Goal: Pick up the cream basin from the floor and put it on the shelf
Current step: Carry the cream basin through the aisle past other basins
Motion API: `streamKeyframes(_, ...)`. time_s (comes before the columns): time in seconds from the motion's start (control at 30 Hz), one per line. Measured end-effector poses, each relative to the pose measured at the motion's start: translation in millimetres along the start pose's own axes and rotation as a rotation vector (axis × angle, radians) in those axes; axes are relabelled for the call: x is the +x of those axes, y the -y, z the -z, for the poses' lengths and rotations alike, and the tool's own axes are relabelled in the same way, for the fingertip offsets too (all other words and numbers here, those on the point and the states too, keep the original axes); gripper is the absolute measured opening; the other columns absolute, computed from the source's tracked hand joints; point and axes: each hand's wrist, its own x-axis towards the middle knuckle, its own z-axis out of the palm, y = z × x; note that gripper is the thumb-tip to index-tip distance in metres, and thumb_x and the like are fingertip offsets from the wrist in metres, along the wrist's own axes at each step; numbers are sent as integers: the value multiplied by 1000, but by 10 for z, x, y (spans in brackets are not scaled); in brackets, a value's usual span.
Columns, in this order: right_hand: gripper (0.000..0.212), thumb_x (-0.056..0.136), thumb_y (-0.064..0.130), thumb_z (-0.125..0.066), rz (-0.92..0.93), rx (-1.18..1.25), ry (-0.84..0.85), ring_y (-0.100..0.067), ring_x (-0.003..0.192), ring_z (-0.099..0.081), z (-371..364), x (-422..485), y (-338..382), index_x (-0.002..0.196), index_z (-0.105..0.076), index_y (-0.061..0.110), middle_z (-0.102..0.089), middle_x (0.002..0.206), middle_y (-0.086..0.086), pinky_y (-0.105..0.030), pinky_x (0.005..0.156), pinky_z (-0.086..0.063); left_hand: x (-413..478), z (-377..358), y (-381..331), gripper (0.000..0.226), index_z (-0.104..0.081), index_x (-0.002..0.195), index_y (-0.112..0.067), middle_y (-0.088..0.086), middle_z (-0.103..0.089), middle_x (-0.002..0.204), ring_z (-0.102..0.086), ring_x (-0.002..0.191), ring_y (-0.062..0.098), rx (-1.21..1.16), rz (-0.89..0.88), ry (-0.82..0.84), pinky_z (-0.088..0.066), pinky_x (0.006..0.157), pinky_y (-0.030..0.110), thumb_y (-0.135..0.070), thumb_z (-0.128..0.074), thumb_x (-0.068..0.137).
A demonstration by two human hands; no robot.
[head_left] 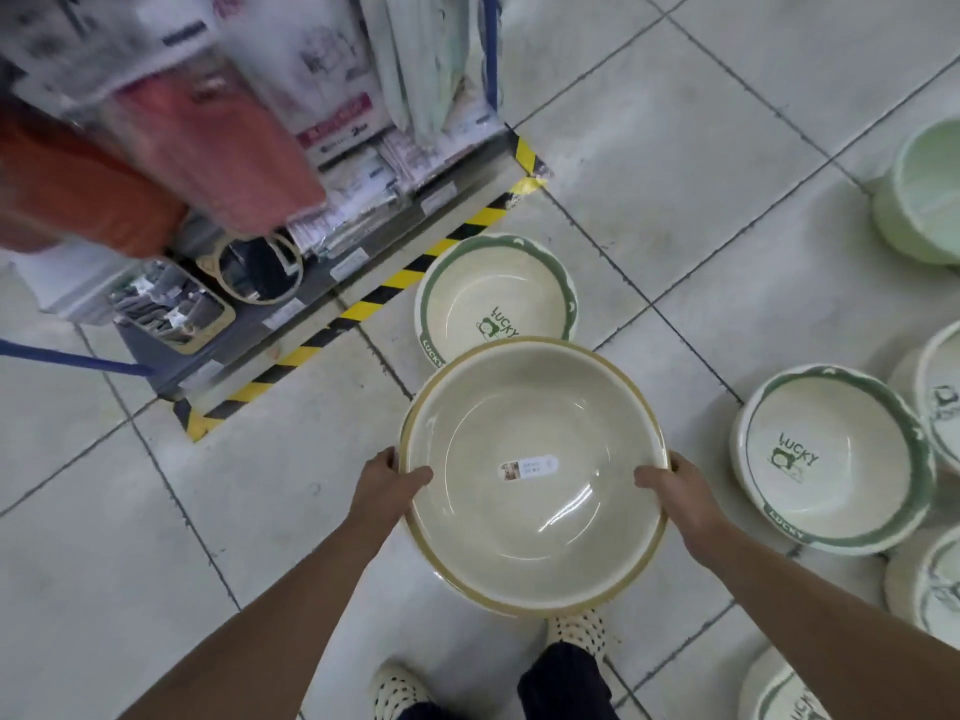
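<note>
I have the cream basin (535, 475) up off the floor and held out in front of me, mouth upward, so by my reckoning the picking-up half of the job is done. My left hand (387, 483) grips the left side of its rim, thumb hooked over the inside and fingers under the lip, and my right hand (675, 485) clamps the right side the same way; both are closed on the basin, neither is free. It hangs level above the tiled floor (649, 158), just beyond my shoes (579, 631), with a small label stuck to the bottom inside. What is left is the placing: the shelf (291, 283) stands to the far left, its base edged with yellow-and-black tape, its lower tier crowded with packets and mirrors, and hanging goods blurred above it. I cannot tell from here which spot on it is open for the basin, so I judge I must turn left, step closer and find a gap first. Other basins lie about: a green-rimmed one (496, 298) on the floor just beyond mine, more to the right, and a pale green tub (924, 194) at the far right. I should mind them as I move.
</note>
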Motion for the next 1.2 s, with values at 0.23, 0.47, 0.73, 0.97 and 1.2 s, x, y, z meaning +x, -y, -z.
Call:
streamKeyframes(0.23, 22, 84, 1, -62, 19, 42, -43, -26, 76, -62, 161, -58, 827, 105, -64, 9, -67, 89, -9, -33, 64, -50, 43, 183, -968, 18, -63, 102, -14, 0, -67, 89, -64, 78, 17, 22, -58, -3, -51, 62, 27, -3, -67, 89)
streamKeyframes(0.47, 25, 82, 1, -62, 0, 108, -76, -25, 77, -62, -62, 198, 1427, 104, -63, 13, -67, 94, -10, -33, 63, -51, 697, 376, -1672, 41, -63, 127, -10, 7, -67, 107, -64, 91, 25, 135, -33, 54, -50, 75, 32, -6, -70, 87)
streamKeyframes(0.73, 30, 81, 4, -66, -28, 199, -154, -25, 76, -63, -506, 1110, 1788, 109, -64, 13, -67, 92, -8, -35, 64, -53, 1924, 400, -2300, 26, -65, 109, -14, 12, -71, 110, -66, 82, 22, 256, -53, 102, -51, 66, 29, -6, -72, 85)
streamKeyframes(0.97, 31, 82, 8, -70, 0, 237, -130, -22, 83, -68, -798, 2095, 1810, 110, -62, 18, -68, 96, -3, -40, 77, -60, 2920, 182, -2231, 41, -64, 126, -7, 15, -70, 116, -67, 103, 35, 325, -28, 135, -57, 86, 46, -5, -70, 86)
streamKeyframes(1.2, 32, 84, 4, -68, 11, 193, -55, -18, 84, -66, -1004, 2754, 1683, 110, -57, 18, -63, 97, 2, -33, 69, -56, 3617, -28, -2016, 39, -68, 115, -15, 10, -72, 110, -66, 100, 33, 234, 30, 112, -53, 76, 34, 3, -69, 81)
